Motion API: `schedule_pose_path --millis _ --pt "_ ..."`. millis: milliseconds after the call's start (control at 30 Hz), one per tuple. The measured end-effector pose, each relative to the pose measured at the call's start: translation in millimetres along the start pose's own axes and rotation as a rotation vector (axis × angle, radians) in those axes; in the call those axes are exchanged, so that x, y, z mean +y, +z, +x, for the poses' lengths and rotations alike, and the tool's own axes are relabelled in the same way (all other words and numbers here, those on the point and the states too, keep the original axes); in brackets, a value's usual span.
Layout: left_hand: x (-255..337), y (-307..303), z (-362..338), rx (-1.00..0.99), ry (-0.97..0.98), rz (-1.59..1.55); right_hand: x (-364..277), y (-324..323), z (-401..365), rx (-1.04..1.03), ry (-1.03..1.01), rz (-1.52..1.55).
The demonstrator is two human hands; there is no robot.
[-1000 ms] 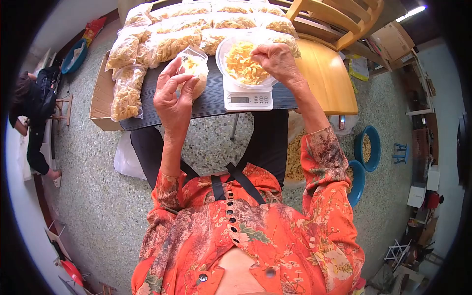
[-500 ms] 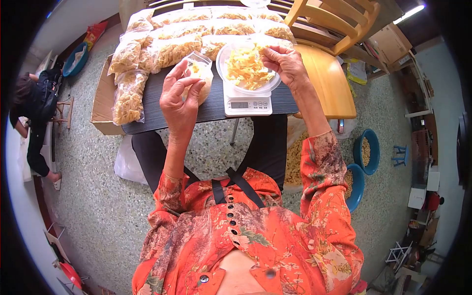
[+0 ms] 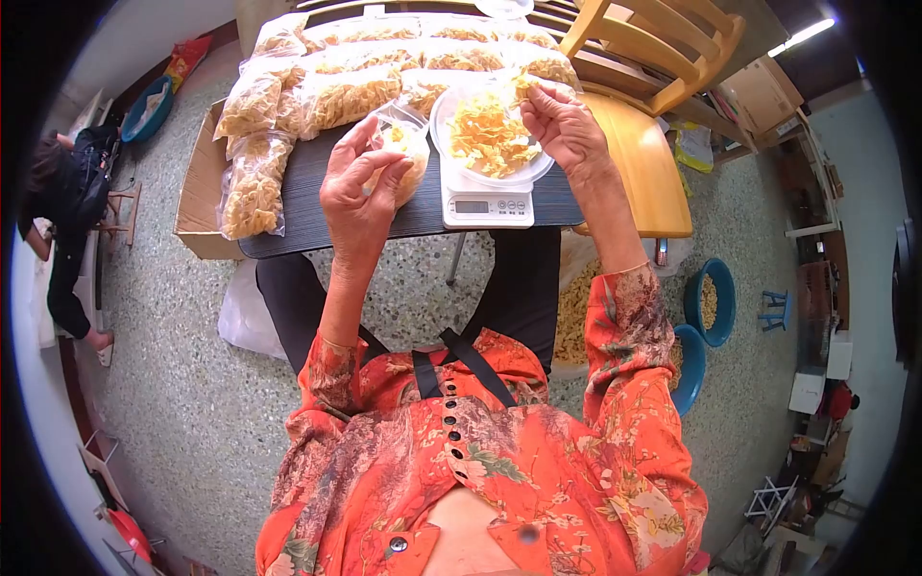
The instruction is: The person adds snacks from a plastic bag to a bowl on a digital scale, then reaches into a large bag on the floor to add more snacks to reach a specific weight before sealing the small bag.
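With our left hand (image 3: 367, 178) we grip the clear bag (image 3: 413, 158) at its edge, its body just beyond our fingers. Our right hand (image 3: 565, 132) pinches a yellow flake (image 3: 524, 84) at its fingertips, beside the bowl (image 3: 440, 123) on the scale (image 3: 487, 209).

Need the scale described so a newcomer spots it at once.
Find the dark table at top centre. At its near edge, right of the left hand, a round bowl of yellow flakes rests on the scale. Unlike the filled clear bags behind, it is white, with a grey display and buttons.
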State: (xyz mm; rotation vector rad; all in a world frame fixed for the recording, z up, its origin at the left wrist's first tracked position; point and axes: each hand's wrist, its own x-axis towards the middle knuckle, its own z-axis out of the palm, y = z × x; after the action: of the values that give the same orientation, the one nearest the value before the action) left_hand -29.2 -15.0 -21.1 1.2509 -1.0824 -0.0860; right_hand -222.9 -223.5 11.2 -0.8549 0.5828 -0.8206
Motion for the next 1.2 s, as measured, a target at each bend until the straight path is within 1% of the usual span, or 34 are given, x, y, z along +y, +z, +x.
schedule_pose_path --millis 233,300,333,433,467,500,600,633,700,733,767,833,867,967,1000,1033,1100,1133,1200 --pt "-0.3 0.4 1.9 -0.025 0.019 -0.02 -8.1 28.8 -7.2 -0.152 0.028 0.094" --pt "2.6 -1.0 1.8 -0.089 0.024 0.022 -6.0 42.4 -11.5 -0.186 0.03 0.105" --pt "1.4 -0.5 1.3 -0.091 0.026 0.012 -3.8 49.1 -13.0 -0.202 0.035 0.099" --pt "5.2 -1.4 0.5 -0.098 0.015 0.008 8.6 64.6 -13.5 -0.199 0.057 0.044" --pt "3.8 -0.9 1.3 -0.08 0.069 0.045 15.0 69.7 -14.4 -0.192 0.057 0.059" --pt "4.4 -1.7 1.1 -0.078 0.069 0.047 20.0 75.2 -14.7 -0.194 0.058 0.059" --pt "5.4 -3.5 1.4 -0.09 0.088 0.078 30.1 90.0 -16.7 -0.216 -0.001 -0.207" --pt "4.4 -3.5 1.3 -0.084 0.101 0.059 33.7 95.4 -17.7 -0.218 -0.002 -0.207" --pt "3.0 -4.0 0.6 -0.078 0.114 0.04 41.0 105.8 -18.3 -0.247 -0.118 -0.505" --pt "2.6 -4.2 -0.5 -0.077 0.102 0.024 45.1 107.5 -17.1 -0.296 -0.17 -0.571" --pt "2.3 -4.5 -1.4 -0.076 0.09 0.008 46.4 108.8 -16.8 -0.295 -0.171 -0.571" --pt "3.3 -4.6 -3.6 -0.072 0.086 -0.004 45.7 110.7 -16.5 -0.346 -0.214 -0.859" --pt "3.2 -5.5 -4.4 -0.067 0.077 -0.016 45.4 112.3 -15.8 -0.348 -0.215 -0.86" --pt "0.0 -8.2 -6.2 -0.06 0.121 -0.008 45.8 114.1 -14.6 -0.435 -0.41 -1.215" --pt "0.3 -8.2 -6.3 -0.06 0.12 -0.01 48.1 115.6 -15.2 -0.45 -0.471 -1.247" --pt "1.1 -8.3 -6.6 -0.054 0.127 -0.009 48.9 117.1 -14.4 -0.449 -0.469 -1.249" --pt "4.4 -8.1 -7.6 -0.045 0.135 -0.01 48.9 121.5 -10.5 -0.499 -0.505 -1.492" --pt "7.2 -7.8 -8.8 -0.037 0.102 -0.045 50.4 124.7 -7.5 -0.502 -0.455 -1.578" --pt "9.0 -7.3 -8.8 -0.031 0.071 -0.079 52.6 129.0 -4.7 -0.516 -0.444 -1.603"
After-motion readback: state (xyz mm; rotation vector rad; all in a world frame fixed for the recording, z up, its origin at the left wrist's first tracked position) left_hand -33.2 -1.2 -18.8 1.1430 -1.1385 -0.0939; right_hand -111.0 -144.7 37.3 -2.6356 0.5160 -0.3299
